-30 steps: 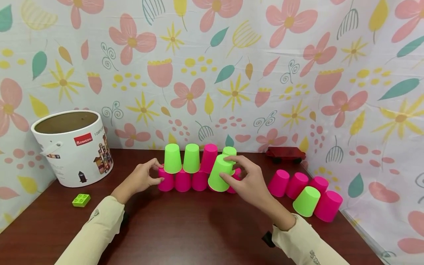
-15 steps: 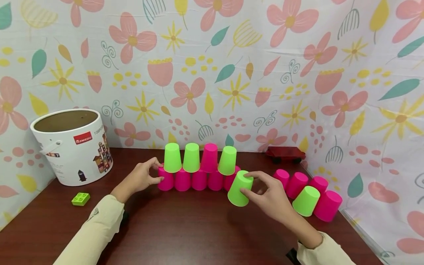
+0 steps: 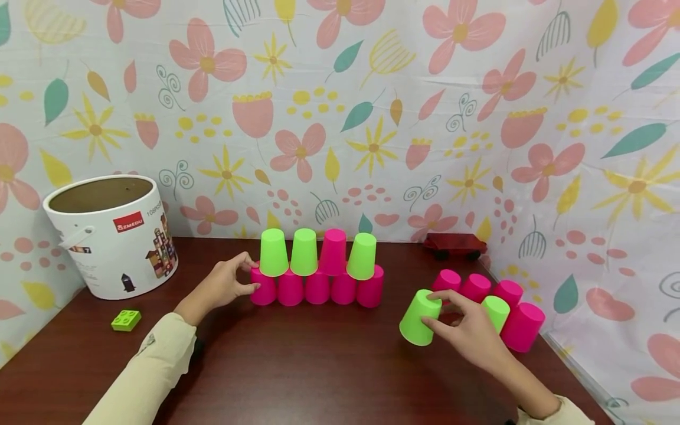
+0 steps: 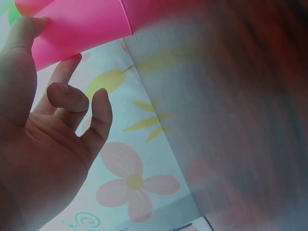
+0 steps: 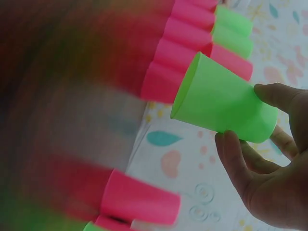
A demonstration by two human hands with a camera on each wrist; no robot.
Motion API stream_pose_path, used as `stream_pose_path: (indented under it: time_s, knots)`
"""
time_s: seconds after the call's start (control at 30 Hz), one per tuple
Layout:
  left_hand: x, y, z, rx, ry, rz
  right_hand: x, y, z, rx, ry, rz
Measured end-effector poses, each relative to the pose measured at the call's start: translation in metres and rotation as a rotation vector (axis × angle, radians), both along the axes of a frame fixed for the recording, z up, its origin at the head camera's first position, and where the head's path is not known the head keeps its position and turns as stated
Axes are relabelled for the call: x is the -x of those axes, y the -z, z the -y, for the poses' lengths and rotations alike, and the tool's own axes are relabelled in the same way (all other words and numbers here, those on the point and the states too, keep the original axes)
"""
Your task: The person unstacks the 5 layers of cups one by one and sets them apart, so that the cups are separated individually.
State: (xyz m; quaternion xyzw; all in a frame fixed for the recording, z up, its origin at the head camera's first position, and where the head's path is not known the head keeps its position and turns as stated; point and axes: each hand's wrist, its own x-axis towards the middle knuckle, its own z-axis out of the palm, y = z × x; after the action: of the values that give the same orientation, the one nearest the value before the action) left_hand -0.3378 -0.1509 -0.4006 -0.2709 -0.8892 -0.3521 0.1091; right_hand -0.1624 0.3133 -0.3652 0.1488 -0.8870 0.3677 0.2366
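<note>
In the head view my right hand (image 3: pixel 474 332) pinches an upside-down green cup (image 3: pixel 417 321), slightly tilted and raised over the table. The right wrist view has thumb and fingers on opposite sides of this green cup (image 5: pixel 221 98) near its closed end. My left hand (image 3: pixel 220 286) holds the leftmost pink cup (image 3: pixel 264 291) of a row between thumb and finger; the left wrist view shows that pink cup (image 4: pixel 86 33) too. Several pink cups form the bottom row. On them stand two green cups (image 3: pixel 304 254), a pink cup (image 3: pixel 333 254) and another green cup (image 3: pixel 362 258).
Right of the row, several pink cups (image 3: pixel 523 327) and a green cup (image 3: pixel 496 311) stand upside down, partly behind my right hand. A white bucket (image 3: pixel 108 254) and a green toy block (image 3: pixel 126 320) are on the left. A red toy car (image 3: pixel 454 245) sits by the back wall.
My right hand has carried the green cup rightward and down, away from the row's right end toward the loose cups. The left hand keeps its place on the leftmost pink cup.
</note>
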Motion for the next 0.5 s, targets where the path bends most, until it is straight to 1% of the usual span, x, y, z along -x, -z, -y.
stream_pose_path:
  time_s: [0.23,0.37,0.5]
  knots:
    - [0.0,0.0,-0.001,0.003,0.002,-0.004,-0.003,0.009,-0.026,-0.102,0.095,-0.012]
    - [0.0,0.001,-0.001,0.003,0.003,-0.004,-0.005,0.014,-0.037,-0.112,0.118,-0.002]
    - [0.001,0.001,0.0,0.003,-0.002,-0.01,-0.005,0.017,-0.047,-0.15,0.144,-0.041]
